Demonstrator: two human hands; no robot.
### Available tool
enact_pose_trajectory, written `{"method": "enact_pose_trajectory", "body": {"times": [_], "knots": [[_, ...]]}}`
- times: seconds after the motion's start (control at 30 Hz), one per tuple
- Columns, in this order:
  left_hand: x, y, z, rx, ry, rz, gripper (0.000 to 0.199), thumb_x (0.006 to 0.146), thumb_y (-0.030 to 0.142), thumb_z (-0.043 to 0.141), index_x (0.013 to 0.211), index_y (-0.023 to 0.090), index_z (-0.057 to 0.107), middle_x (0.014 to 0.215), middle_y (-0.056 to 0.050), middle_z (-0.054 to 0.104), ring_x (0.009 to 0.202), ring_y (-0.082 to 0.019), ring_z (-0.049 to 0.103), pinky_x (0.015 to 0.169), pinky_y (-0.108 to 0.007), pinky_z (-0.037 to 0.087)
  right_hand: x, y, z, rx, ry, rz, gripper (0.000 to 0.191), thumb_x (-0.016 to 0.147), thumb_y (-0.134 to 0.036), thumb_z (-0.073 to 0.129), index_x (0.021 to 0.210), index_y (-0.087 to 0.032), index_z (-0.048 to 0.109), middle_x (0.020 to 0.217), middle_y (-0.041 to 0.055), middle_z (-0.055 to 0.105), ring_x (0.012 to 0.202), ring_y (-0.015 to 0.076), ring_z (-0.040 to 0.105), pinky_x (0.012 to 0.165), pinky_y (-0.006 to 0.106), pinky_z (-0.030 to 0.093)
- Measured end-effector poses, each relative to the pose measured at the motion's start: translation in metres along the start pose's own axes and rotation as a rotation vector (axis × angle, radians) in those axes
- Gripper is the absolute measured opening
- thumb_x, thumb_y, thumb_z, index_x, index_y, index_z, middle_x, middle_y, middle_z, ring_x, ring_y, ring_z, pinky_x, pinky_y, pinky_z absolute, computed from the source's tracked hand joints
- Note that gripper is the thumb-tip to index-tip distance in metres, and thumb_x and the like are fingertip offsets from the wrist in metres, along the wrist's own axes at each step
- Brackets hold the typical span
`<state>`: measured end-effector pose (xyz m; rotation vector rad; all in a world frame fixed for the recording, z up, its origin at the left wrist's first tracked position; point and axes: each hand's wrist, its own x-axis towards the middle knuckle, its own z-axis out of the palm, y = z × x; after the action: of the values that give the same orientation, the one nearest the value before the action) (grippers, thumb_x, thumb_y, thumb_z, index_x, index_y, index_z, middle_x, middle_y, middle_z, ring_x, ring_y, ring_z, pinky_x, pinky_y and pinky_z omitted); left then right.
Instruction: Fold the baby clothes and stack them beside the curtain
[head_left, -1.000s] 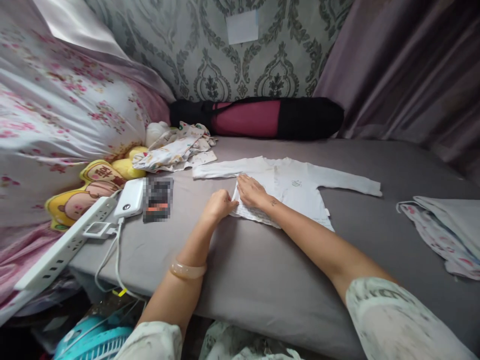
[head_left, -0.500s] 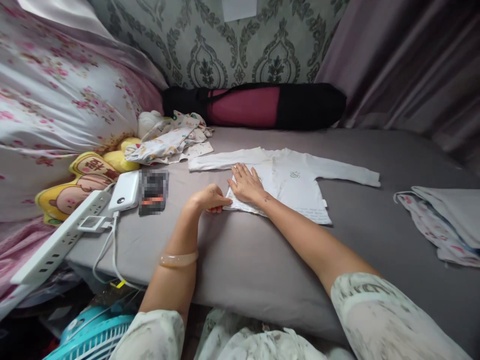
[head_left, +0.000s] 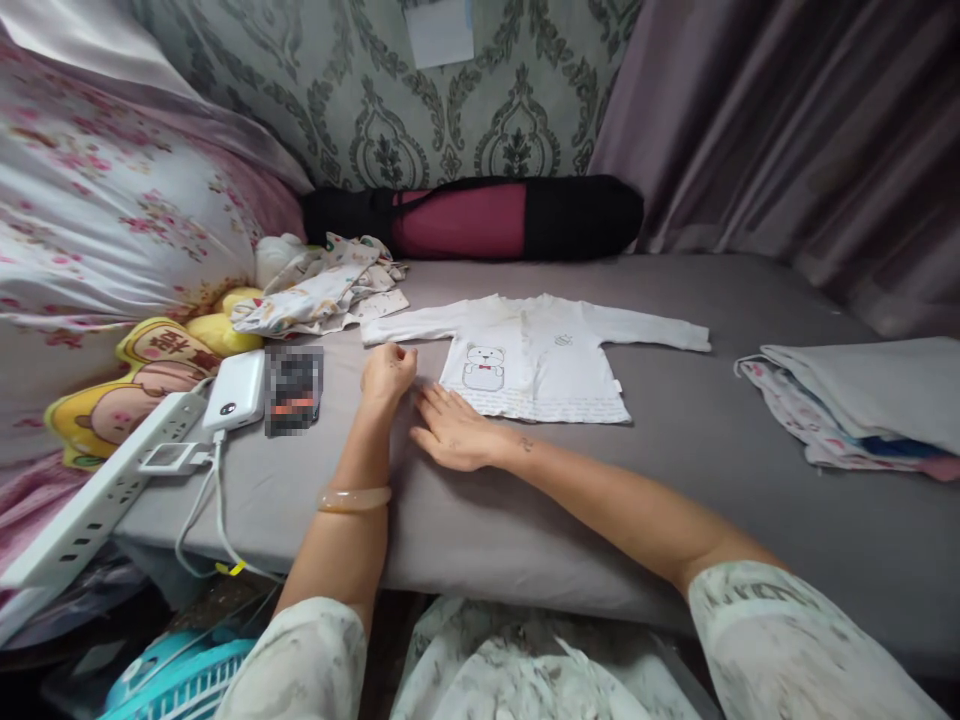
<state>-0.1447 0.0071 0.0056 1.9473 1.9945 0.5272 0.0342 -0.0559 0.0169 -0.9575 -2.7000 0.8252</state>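
A small white long-sleeved shirt [head_left: 566, 375] lies spread flat on the grey bed sheet [head_left: 570, 520]. It has a bear print on its left half, a small motif on the other side and lettering along the hem. Just below the left sleeve [head_left: 412, 324], my left hand [head_left: 388, 374] is curled closed, with no cloth visible in it. My right hand [head_left: 455, 430] rests flat and open on the sheet, its fingertips close to the shirt's lower left corner. A pale bangle [head_left: 354, 499] circles my left forearm.
Crumpled printed clothes [head_left: 322, 290] and plush toys [head_left: 112, 400] lie at left, near a power bank [head_left: 236, 388], a blurred dark item [head_left: 293, 390] and a power strip [head_left: 105, 490]. Folded clothes [head_left: 870, 400] lie at right. A black-and-red long bag [head_left: 465, 222] lies along the wall.
Both hands have come off the shirt's lower left corner. My left hand moved up and left toward the sleeve; my right slid down onto the sheet, uncovering the bear print. The view shifted slightly.
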Motion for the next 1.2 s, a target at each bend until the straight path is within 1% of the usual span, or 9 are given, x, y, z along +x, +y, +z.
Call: {"method": "enact_pose_trajectory", "body": {"times": [0.1, 0.17, 0.23, 0.3, 0.37, 0.43, 0.7, 0.9, 1.2], "knots": [[-0.006, 0.025, 0.002, 0.028, 0.218, -0.189, 0.032, 0.090, 0.041, 0.044, 0.094, 0.017, 0.065, 0.088, -0.014, 0.069, 0.082, -0.026, 0.063, 0.074, -0.039, 0.045, -0.002, 0.022, -0.023, 0.003, 0.078, -0.112, 0.057, 0.099, -0.035, 0.023, 0.147, -0.008, 0.035, 0.153, 0.0135, 0.037, 0.142, 0.0186, 0.031, 0.117, 0.038, 0.022], [-0.009, 0.042, 0.009, 0.020, 0.261, -0.091, 0.024, 0.088, 0.034, 0.049, 0.095, 0.016, 0.064, 0.091, -0.012, 0.069, 0.086, -0.024, 0.063, 0.078, -0.036, 0.047, 0.000, 0.047, -0.040, -0.110, 0.235, 0.023, 0.056, 0.098, -0.031, 0.022, 0.146, -0.008, 0.037, 0.154, 0.0132, 0.035, 0.144, 0.0195, 0.027, 0.119, 0.039, 0.017], [-0.012, 0.052, 0.019, 0.006, 0.212, 0.153, 0.024, 0.088, 0.023, 0.047, 0.105, 0.015, 0.062, 0.098, -0.011, 0.069, 0.094, -0.022, 0.063, 0.086, -0.034, 0.048, 0.003, 0.072, -0.050, -0.221, 0.263, 0.175, 0.059, 0.098, -0.035, 0.024, 0.146, -0.003, 0.036, 0.156, 0.0160, 0.029, 0.147, 0.0242, 0.019, 0.119, 0.043, 0.014], [-0.014, 0.056, 0.029, 0.018, 0.087, 0.386, 0.033, 0.087, 0.016, 0.044, 0.117, 0.015, 0.057, 0.116, -0.013, 0.066, 0.109, -0.021, 0.060, 0.096, -0.035, 0.046, 0.004, 0.091, -0.053, -0.306, 0.209, 0.202, 0.062, 0.098, -0.037, 0.025, 0.148, -0.002, 0.033, 0.157, 0.0161, 0.026, 0.147, 0.0262, 0.015, 0.120, 0.044, 0.012], [-0.016, 0.055, 0.035, 0.068, -0.053, 0.470, 0.041, 0.088, 0.014, 0.040, 0.128, 0.017, 0.051, 0.136, -0.014, 0.055, 0.127, -0.022, 0.050, 0.106, -0.042, 0.040, 0.004, 0.102, -0.049, -0.358, 0.164, 0.184, 0.063, 0.098, -0.038, 0.024, 0.149, -0.002, 0.031, 0.158, 0.0157, 0.025, 0.147, 0.0265, 0.017, 0.119, 0.043, 0.012], [-0.017, 0.052, 0.036, 0.123, -0.152, 0.427, 0.044, 0.092, 0.016, 0.035, 0.134, 0.019, 0.046, 0.147, -0.014, 0.045, 0.138, -0.025, 0.038, 0.111, -0.052, 0.032, 0.004, 0.106, -0.044, -0.385, 0.162, 0.175, 0.063, 0.098, -0.039, 0.023, 0.149, -0.003, 0.031, 0.158, 0.0157, 0.025, 0.146, 0.0262, 0.020, 0.119, 0.043, 0.014], [-0.013, 0.046, 0.026, 0.083, -0.265, 0.349, 0.054, 0.089, 0.011, 0.030, 0.140, 0.019, 0.044, 0.153, -0.013, 0.038, 0.143, -0.026, 0.030, 0.113, -0.061, 0.023, -0.002, 0.086, -0.037, -0.399, 0.133, 0.184, 0.068, 0.098, -0.045, 0.024, 0.150, -0.002, 0.028, 0.158, 0.0170, 0.024, 0.147, 0.0273, 0.017, 0.119, 0.044, 0.009], [-0.006, 0.040, 0.025, -0.043, -0.256, 0.360, 0.063, 0.074, 0.006, 0.037, 0.136, 0.013, 0.049, 0.147, -0.013, 0.046, 0.136, -0.024, 0.040, 0.116, -0.050, 0.026, -0.017, 0.059, -0.021, -0.298, 0.110, 0.175, 0.074, 0.098, -0.051, 0.023, 0.151, 0.000, 0.023, 0.159, 0.0182, 0.016, 0.148, 0.0269, 0.009, 0.119, 0.043, 0.007], [-0.010, 0.049, 0.024, -0.019, -0.196, 0.237, 0.057, 0.076, 0.005, 0.037, 0.127, 0.023, 0.056, 0.139, -0.006, 0.056, 0.130, -0.024, 0.048, 0.114, -0.058, 0.017, -0.047, 0.011, -0.008, -0.077, 0.028, -0.035, 0.066, 0.100, -0.046, 0.028, 0.149, -0.003, 0.030, 0.158, 0.0180, 0.021, 0.148, 0.0266, 0.012, 0.120, 0.047, 0.008]]}}
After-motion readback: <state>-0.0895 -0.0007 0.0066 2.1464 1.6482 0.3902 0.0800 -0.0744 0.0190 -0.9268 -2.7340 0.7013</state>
